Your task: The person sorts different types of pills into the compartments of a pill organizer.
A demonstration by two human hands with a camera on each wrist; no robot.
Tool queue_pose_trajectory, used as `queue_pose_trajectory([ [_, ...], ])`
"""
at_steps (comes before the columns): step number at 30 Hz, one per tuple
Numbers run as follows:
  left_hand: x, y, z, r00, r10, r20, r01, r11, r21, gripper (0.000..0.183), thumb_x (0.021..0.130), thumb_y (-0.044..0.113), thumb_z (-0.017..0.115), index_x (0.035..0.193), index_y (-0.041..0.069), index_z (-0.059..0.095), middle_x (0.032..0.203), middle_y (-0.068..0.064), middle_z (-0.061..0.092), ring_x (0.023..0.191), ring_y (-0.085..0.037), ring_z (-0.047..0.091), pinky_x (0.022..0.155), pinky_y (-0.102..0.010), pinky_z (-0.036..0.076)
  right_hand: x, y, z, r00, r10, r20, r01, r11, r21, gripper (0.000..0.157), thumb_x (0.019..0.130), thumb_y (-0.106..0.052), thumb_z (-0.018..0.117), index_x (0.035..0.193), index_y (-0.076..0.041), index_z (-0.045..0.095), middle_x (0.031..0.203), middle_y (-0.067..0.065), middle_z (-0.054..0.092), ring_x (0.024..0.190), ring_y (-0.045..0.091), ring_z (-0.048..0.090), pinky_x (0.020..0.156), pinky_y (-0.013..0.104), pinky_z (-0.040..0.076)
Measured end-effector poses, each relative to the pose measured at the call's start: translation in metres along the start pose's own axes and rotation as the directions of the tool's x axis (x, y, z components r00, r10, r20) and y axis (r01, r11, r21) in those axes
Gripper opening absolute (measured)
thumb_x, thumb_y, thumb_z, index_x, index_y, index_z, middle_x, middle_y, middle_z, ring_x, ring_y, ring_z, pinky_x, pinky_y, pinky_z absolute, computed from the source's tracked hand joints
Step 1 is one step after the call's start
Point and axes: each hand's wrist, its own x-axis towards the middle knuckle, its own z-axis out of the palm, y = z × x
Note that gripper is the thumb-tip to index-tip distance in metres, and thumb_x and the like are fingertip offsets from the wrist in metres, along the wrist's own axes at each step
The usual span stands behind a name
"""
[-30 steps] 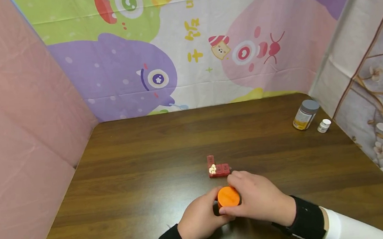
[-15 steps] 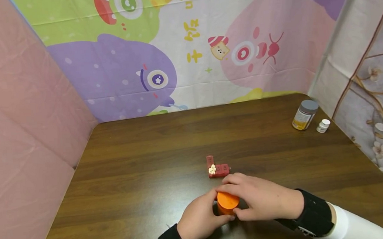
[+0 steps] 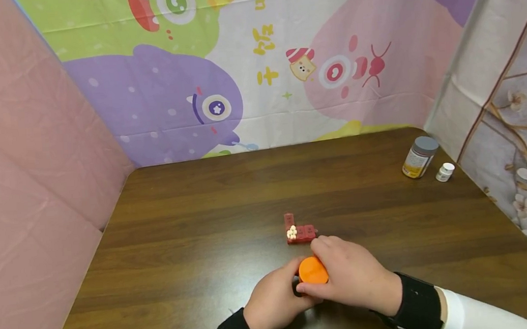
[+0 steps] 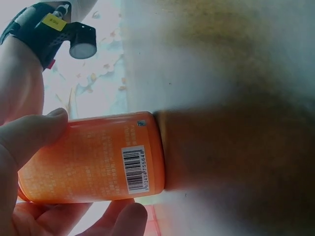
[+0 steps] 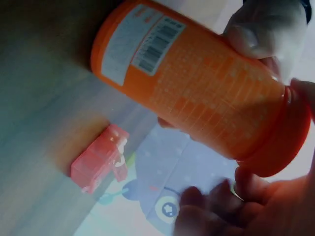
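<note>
An orange bottle (image 4: 93,160) with a barcode label stands upright, its base right at the tabletop. My left hand (image 3: 274,293) grips its body, thumb on one side and fingers on the other. On top, my right hand (image 3: 355,270) holds the orange cap (image 3: 313,270) between thumb and fingers; in the right wrist view the cap (image 5: 280,137) sits on the bottle's neck. Just beyond the hands lies a small red pill box (image 3: 306,234). One compartment at its left end has its lid raised, and pale tablets (image 3: 291,232) are heaped there.
At the back right of the brown wooden table (image 3: 193,205) stand a grey-lidded jar (image 3: 420,157) and a small white bottle (image 3: 445,172). A patterned cloth (image 3: 269,108) hangs along the far edge, and a pink one (image 3: 53,174) borders the left side.
The right hand shifted its hold round the cap, thumb going rightward and then back to the near left side. The left hand kept its grip; the pill box has not moved.
</note>
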Motion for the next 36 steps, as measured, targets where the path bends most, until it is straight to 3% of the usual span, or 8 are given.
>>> queue_pose_trajectory([
  [4, 0.000, -0.001, 0.000, 1.000, 0.007, 0.007, -0.008, 1.000, 0.020, 0.054, 0.079, 0.043, 0.076, 0.125, 0.024, 0.056, 0.105, 0.009, 0.067, 0.084, -0.004, 0.059, 0.075, -0.033, 0.053, -0.001, 0.002, -0.005, 0.996, -0.072, 0.051, 0.070, 0.997, 0.044, 0.063, 0.080, -0.070, 0.060, 0.118, -0.020, 0.057, 0.109, -0.008, 0.057, 0.089, 0.004, 0.049, 0.072, 0.027, 0.052],
  [8, 0.000, 0.000, -0.001, 1.000, -0.009, 0.024, 0.008, 1.000, 0.021, 0.064, 0.078, 0.045, 0.077, 0.132, 0.019, 0.053, 0.110, 0.006, 0.067, 0.085, -0.005, 0.059, 0.076, -0.034, 0.052, -0.002, 0.007, -0.017, 0.967, -0.201, 0.157, 0.182, 0.975, 0.128, 0.064, 0.083, -0.042, 0.070, 0.139, -0.017, 0.049, 0.133, -0.006, 0.050, 0.110, 0.006, 0.044, 0.093, 0.037, 0.048],
  [13, 0.000, 0.001, -0.002, 0.999, -0.030, 0.036, 0.030, 1.000, -0.003, 0.066, 0.077, 0.047, 0.077, 0.133, 0.021, 0.052, 0.112, 0.008, 0.066, 0.086, -0.004, 0.058, 0.077, -0.034, 0.052, 0.000, 0.009, -0.022, 0.957, -0.208, 0.200, 0.181, 0.973, 0.146, 0.053, 0.082, -0.037, 0.072, 0.129, -0.017, 0.057, 0.115, -0.010, 0.054, 0.096, 0.005, 0.047, 0.084, 0.029, 0.051],
  [18, 0.002, 0.001, -0.002, 0.999, -0.035, 0.039, 0.036, 0.999, -0.006, 0.059, 0.079, 0.047, 0.076, 0.130, 0.025, 0.054, 0.111, 0.011, 0.065, 0.086, -0.004, 0.057, 0.077, -0.034, 0.052, 0.001, 0.005, -0.017, 0.987, -0.089, 0.133, 0.079, 0.993, 0.084, 0.047, 0.076, -0.056, 0.074, 0.106, -0.022, 0.060, 0.089, -0.013, 0.052, 0.076, 0.005, 0.047, 0.064, 0.022, 0.047],
  [22, 0.001, 0.001, -0.002, 0.999, -0.030, 0.033, 0.030, 1.000, -0.004, 0.054, 0.080, 0.045, 0.075, 0.127, 0.026, 0.055, 0.110, 0.011, 0.066, 0.087, -0.004, 0.058, 0.078, -0.034, 0.052, 0.001, 0.002, -0.009, 0.997, -0.003, 0.075, 0.002, 1.000, 0.012, 0.054, 0.073, -0.073, 0.065, 0.091, -0.024, 0.053, 0.074, -0.011, 0.047, 0.064, 0.006, 0.044, 0.051, 0.020, 0.039],
  [26, 0.001, 0.000, -0.002, 1.000, -0.016, 0.026, 0.016, 1.000, 0.011, 0.056, 0.080, 0.045, 0.076, 0.127, 0.023, 0.055, 0.108, 0.009, 0.067, 0.087, -0.005, 0.059, 0.079, -0.036, 0.053, -0.001, 0.002, -0.009, 0.996, -0.039, 0.085, 0.037, 0.999, 0.024, 0.059, 0.076, -0.073, 0.062, 0.107, -0.022, 0.058, 0.090, -0.012, 0.054, 0.075, 0.004, 0.048, 0.060, 0.022, 0.047],
  [30, 0.001, 0.000, -0.002, 1.000, -0.014, 0.027, 0.014, 1.000, 0.024, 0.061, 0.078, 0.045, 0.077, 0.130, 0.020, 0.054, 0.108, 0.007, 0.067, 0.084, -0.004, 0.058, 0.077, -0.035, 0.053, -0.001, 0.005, -0.017, 0.974, -0.177, 0.138, 0.167, 0.983, 0.080, 0.059, 0.082, -0.051, 0.070, 0.128, -0.018, 0.057, 0.115, -0.010, 0.053, 0.094, 0.003, 0.047, 0.081, 0.029, 0.052],
  [36, 0.001, 0.000, -0.002, 0.999, -0.023, 0.030, 0.023, 1.000, 0.001, 0.063, 0.079, 0.049, 0.075, 0.131, 0.022, 0.054, 0.107, 0.009, 0.066, 0.082, -0.005, 0.058, 0.073, -0.033, 0.052, 0.001, 0.008, -0.024, 0.953, -0.232, 0.195, 0.212, 0.970, 0.117, 0.051, 0.084, -0.041, 0.072, 0.127, -0.017, 0.058, 0.112, -0.010, 0.054, 0.094, 0.004, 0.046, 0.082, 0.028, 0.051],
])
